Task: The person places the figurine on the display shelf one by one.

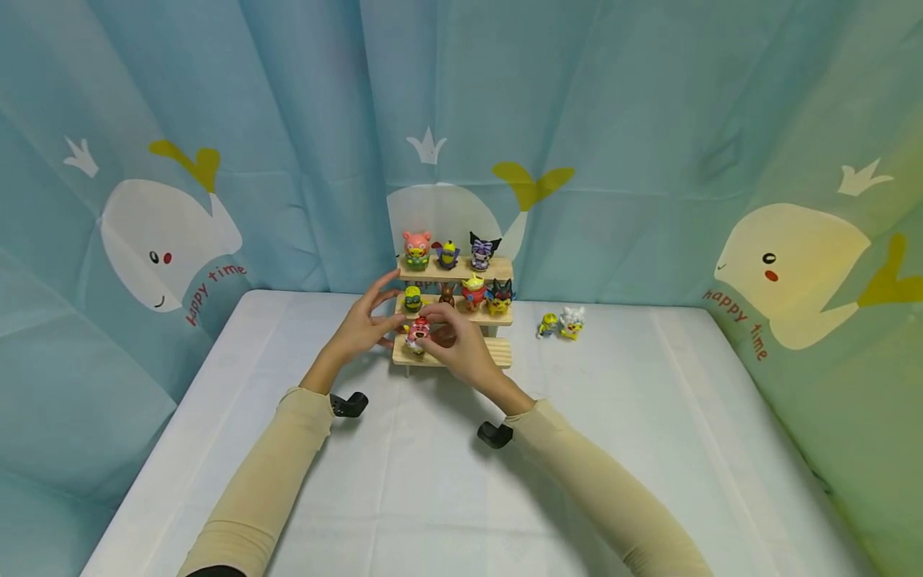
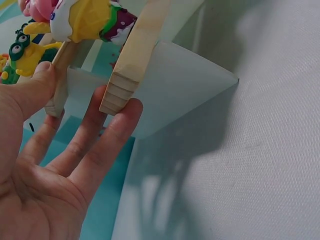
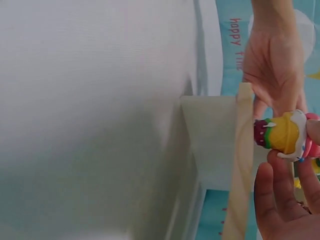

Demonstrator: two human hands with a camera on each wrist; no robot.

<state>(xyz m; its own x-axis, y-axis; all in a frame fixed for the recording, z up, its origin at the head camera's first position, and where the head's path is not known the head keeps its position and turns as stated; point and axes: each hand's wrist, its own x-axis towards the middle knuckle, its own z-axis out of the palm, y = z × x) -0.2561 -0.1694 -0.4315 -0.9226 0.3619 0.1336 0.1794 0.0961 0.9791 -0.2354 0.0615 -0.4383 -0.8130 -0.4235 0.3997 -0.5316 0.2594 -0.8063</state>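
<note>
A pink-headed figurine point(image 1: 417, 331) is pinched by the right hand point(image 1: 461, 346) on the bottom tier of the wooden stand point(image 1: 497, 351). The left hand point(image 1: 364, 324), fingers extended, steadies the stand's 9 o'clock edge. Placement appears underway; release upright is called for next.

Staged tabletop booth: whale-print curtain point(image 1: 216, 200), white-clothed table point(image 1: 649, 449).

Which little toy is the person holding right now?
The pink-and-yellow figure on the lowest shelf, pinched by the right hand. All the other toys stand untouched on the higher shelves or on the table.
</note>
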